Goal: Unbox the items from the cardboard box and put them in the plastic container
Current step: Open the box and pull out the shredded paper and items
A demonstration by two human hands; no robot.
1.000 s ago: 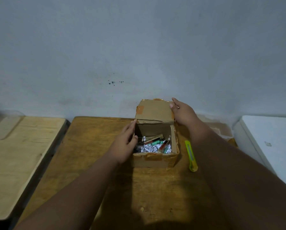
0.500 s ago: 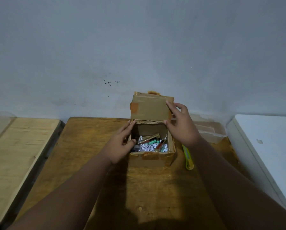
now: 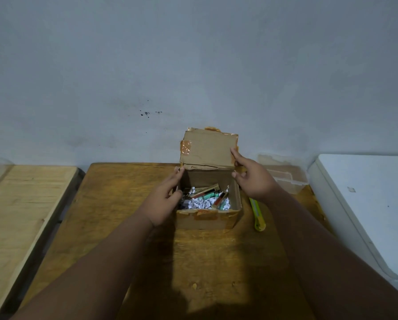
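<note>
An open cardboard box (image 3: pixel 207 219) with orange tape stands mid-table, its lid (image 3: pixel 208 150) upright at the back. Inside lie several slim cosmetic tubes (image 3: pixel 206 192), gold, green and red, on shredded white paper (image 3: pixel 200 202). My left hand (image 3: pixel 164 202) grips the box's left wall, thumb inside and fingers along the outside. With fingers spread, my right hand (image 3: pixel 253 179) is at the box's right rear corner, its index fingertip touching the lid's right edge. The clear plastic container (image 3: pixel 288 181) sits to the right of the box, by the wall.
A yellow utility knife (image 3: pixel 258 214) lies on the brown wooden table (image 3: pixel 115 204) just right of the box. A lighter wooden table (image 3: pixel 20 218) stands on the left, and a white surface (image 3: pixel 368 204) on the right. A grey wall is close behind.
My right hand has come from behind the lid's top corner down to its right front edge. The lid now stands more upright. My left hand stays on the box's left wall.
</note>
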